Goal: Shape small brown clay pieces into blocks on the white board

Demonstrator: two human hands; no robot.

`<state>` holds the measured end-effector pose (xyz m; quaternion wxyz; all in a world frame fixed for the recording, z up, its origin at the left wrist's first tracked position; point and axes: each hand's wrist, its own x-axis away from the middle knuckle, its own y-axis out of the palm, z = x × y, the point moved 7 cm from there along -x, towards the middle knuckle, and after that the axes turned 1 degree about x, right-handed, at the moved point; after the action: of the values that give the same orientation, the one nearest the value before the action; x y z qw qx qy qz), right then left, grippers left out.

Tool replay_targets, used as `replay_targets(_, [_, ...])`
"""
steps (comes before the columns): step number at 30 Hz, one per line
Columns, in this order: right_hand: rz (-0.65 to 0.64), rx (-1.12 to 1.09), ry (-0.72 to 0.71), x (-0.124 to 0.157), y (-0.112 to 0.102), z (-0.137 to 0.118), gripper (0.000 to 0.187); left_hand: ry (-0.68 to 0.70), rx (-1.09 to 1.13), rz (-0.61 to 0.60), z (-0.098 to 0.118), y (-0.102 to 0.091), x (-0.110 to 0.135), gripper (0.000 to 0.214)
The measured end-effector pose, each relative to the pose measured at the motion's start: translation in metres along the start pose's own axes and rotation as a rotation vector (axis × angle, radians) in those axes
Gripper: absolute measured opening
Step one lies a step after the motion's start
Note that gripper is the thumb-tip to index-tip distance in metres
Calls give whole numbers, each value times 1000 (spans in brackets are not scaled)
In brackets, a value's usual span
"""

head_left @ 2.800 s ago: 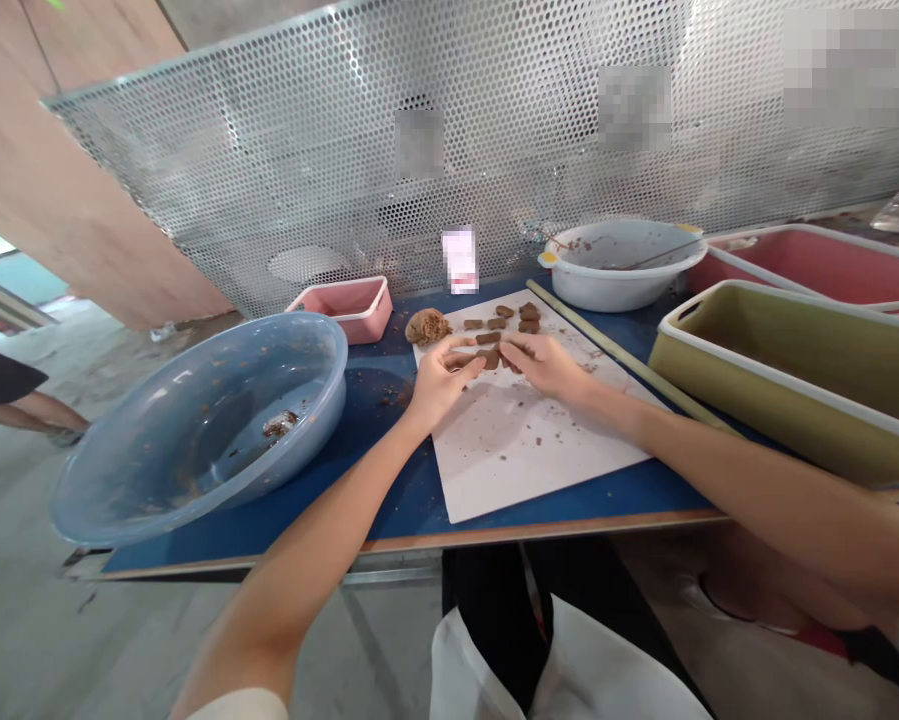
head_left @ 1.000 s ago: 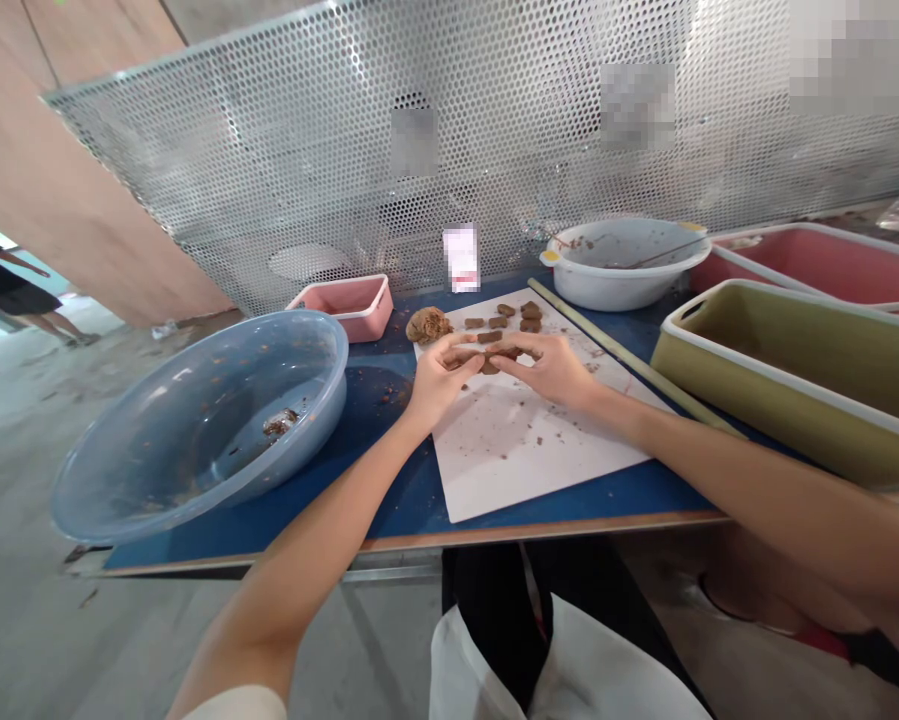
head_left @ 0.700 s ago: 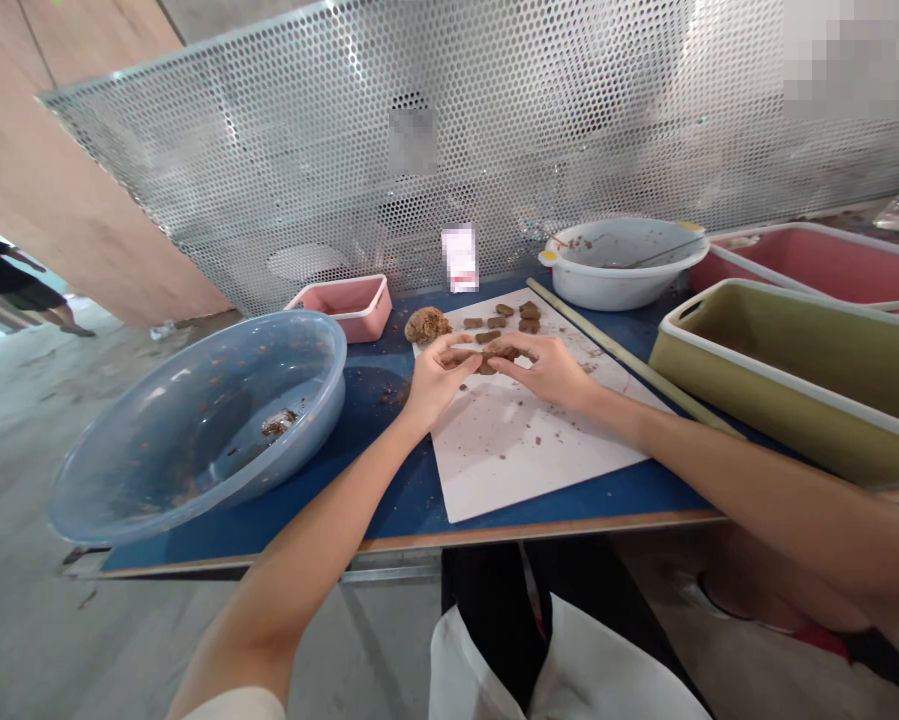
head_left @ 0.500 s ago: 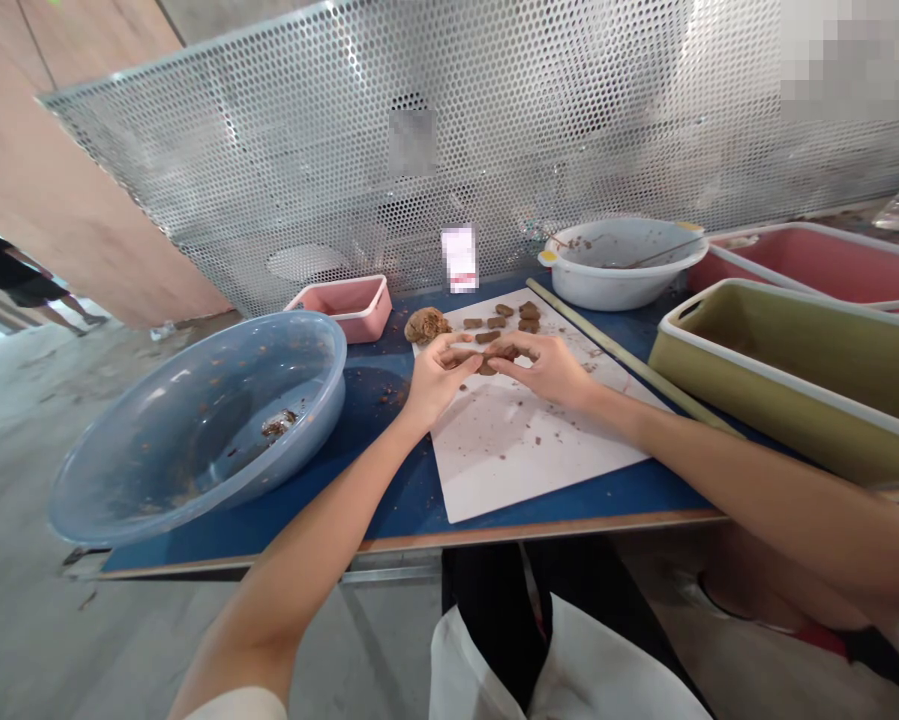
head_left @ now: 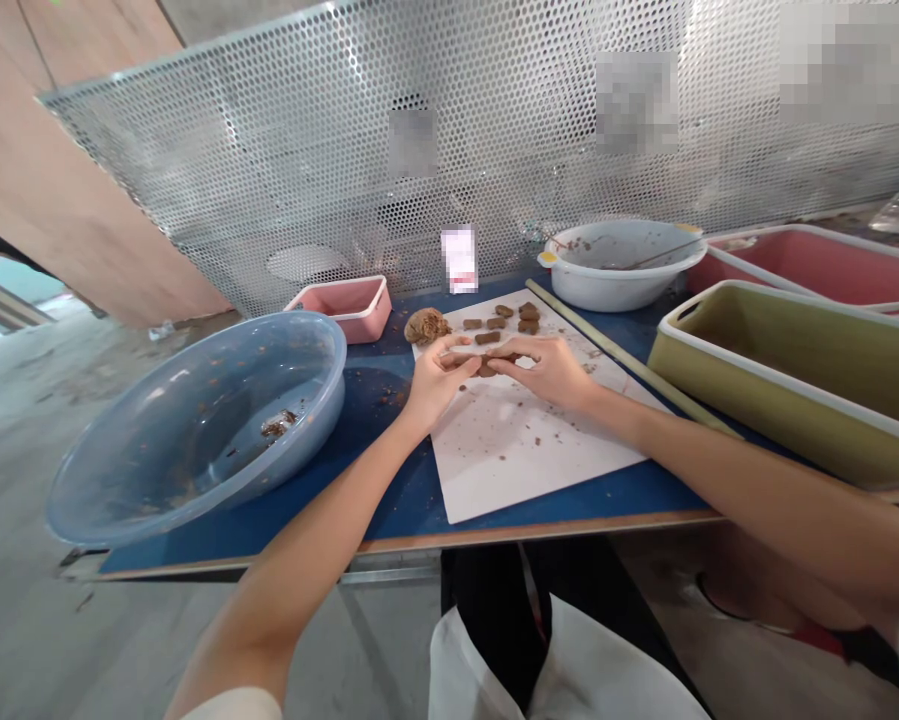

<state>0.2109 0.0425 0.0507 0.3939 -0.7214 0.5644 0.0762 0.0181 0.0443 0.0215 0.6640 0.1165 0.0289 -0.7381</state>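
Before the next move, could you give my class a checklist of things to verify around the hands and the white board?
1. Left hand and right hand both on the held piece: ok.
2. Held piece evenly shaped all round: cannot tell; fingers hide much of it.
3. White board clean: not ok; crumbs dot its surface.
4. Small brown pieces on the board: ok; they lie toward its far edge.
5. Large brown lump set down, not held: ok; it sits at the board's far left corner.
6. Pale stick clear of both hands: ok; it lies along the board's right side.
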Motion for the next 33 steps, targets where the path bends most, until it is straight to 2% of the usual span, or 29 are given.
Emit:
replay_targets(16, [-56,-2,10,-1,1,-2,24,-7,-34,-33,1,-1,-1,65])
replay_targets(21, [-65,21,24,-2,2,-1,45,4,-14,7,0,-4,-3,75])
replay_targets(26, [-41,35,10,-1,1,-1,42,-1,-32,8,-3,-6,-6,84])
replay_targets(33, [-72,13,-106,-1,2,-12,29,-45,15,58,-14,-9,-6,93])
